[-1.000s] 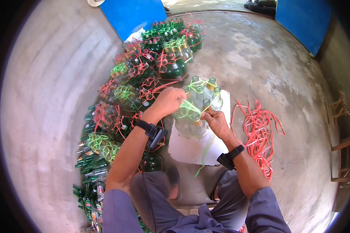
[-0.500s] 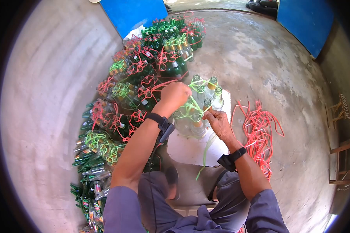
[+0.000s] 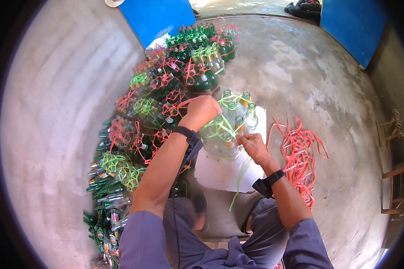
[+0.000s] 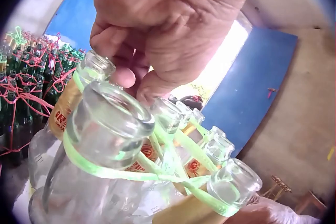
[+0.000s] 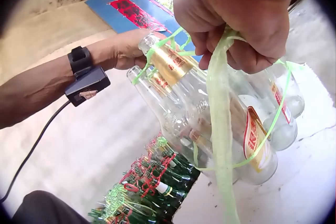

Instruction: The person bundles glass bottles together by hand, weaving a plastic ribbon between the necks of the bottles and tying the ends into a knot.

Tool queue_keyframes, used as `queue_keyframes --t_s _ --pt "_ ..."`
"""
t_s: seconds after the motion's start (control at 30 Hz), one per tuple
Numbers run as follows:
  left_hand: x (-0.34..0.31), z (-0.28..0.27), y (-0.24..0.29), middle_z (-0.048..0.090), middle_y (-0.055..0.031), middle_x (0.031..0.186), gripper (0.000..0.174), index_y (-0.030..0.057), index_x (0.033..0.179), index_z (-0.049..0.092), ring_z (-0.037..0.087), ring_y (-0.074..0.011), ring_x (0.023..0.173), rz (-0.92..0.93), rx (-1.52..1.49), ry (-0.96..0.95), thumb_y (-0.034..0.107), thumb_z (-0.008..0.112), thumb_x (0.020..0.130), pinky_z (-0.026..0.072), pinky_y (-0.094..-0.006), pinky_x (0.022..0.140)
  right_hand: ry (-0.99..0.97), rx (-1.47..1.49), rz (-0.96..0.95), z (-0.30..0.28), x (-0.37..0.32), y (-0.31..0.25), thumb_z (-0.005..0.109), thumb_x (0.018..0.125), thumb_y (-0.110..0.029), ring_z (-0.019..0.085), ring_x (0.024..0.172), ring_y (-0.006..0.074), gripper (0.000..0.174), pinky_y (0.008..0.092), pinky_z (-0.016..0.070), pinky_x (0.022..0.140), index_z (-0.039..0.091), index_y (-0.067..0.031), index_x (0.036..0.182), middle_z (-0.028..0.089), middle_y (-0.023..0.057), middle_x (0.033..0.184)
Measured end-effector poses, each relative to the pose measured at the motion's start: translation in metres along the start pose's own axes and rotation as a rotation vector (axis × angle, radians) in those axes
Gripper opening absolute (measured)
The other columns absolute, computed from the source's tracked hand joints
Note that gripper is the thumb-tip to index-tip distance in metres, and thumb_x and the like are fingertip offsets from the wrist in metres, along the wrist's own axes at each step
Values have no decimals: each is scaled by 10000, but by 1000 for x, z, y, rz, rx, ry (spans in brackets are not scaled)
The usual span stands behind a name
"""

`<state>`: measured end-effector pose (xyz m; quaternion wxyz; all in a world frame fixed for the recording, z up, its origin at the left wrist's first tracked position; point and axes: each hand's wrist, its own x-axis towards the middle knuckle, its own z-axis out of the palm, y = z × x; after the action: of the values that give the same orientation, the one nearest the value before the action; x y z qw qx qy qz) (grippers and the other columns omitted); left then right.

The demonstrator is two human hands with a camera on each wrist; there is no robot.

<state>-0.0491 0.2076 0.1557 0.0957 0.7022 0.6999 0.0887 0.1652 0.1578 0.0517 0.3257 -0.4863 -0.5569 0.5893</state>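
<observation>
Several clear glass bottles (image 3: 231, 119) stand bunched on a white sheet (image 3: 220, 170), laced at the necks with green plastic strap (image 3: 220, 127). My left hand (image 3: 205, 109) is curled at the far left bottle necks (image 4: 97, 69), its fingers pinching the green strap (image 4: 157, 140) there. On the near side of the bunch my right hand (image 3: 252, 144) grips the strap's long loose end (image 5: 220, 129), which hangs down toward my knees. The bottles (image 5: 210, 108) carry gold and red labels.
A long row of tied green bottle bundles (image 3: 166, 89) with red and green straps runs along the left. Loose red straps (image 3: 298, 154) lie on the concrete at right. Blue panels (image 3: 157, 15) stand at the back, and wooden stools (image 3: 395, 179) at far right.
My left hand has moved from the near left of the bunch up and farther over the necks. My right hand has stayed at the near side with the strap's end.
</observation>
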Motion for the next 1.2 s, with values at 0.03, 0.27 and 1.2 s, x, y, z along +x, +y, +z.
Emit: queue_keyframes --t_s 0.03,0.27,1.2 --pt "2 0 0 751 -54 864 131 260 869 811 717 -271 783 -28 10 -26 199 712 810 574 -379 708 3 1 -5 0 -1 0 641 873 -261 467 586 92 325 283 396 566 733 27 754 567 7 619" --pt "26 4 0 758 -51 820 223 174 851 810 707 -201 594 -192 -56 -181 33 644 800 565 -324 620 -3 40 40 8 0 11 669 834 -276 480 600 120 335 300 400 568 727 38 735 574 21 620" --pt "18 0 6 742 -70 825 166 23 851 775 643 -191 489 -253 -420 -212 87 636 784 513 -305 542 89 -97 17 12 14 32 720 775 -335 482 523 146 432 367 408 521 663 75 652 534 79 524"
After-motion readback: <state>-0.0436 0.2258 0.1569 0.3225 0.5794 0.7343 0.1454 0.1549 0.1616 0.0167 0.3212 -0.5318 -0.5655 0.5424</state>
